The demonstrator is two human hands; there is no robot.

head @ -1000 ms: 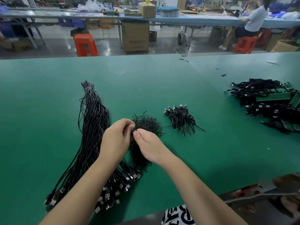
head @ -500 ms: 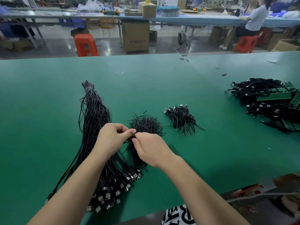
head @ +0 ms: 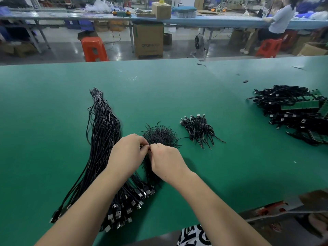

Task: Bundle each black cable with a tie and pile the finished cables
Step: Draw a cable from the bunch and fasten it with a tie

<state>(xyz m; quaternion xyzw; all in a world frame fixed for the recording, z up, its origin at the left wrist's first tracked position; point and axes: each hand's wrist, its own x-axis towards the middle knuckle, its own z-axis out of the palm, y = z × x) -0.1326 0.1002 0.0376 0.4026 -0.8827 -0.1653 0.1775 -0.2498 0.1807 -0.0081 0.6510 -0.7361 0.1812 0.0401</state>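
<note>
Head view shows the green bench [head: 53, 121]. A long bundle of black cables [head: 104, 132] lies toward its left edge, and finished cables [head: 198, 130] are piled nearer the middle. Left hand [head: 126, 155] and right hand [head: 166, 162] meet over the heap of ties [head: 159, 135], fingers pinching one tie together.

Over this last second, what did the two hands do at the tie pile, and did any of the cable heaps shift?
The left hand and right hand dipped slightly toward the person, then came back, fingertips meeting throughout at the near edge of the tie pile. What they pinch is too small to tell. The long cable bundle, small bundled heap and far right pile stayed put.
</note>
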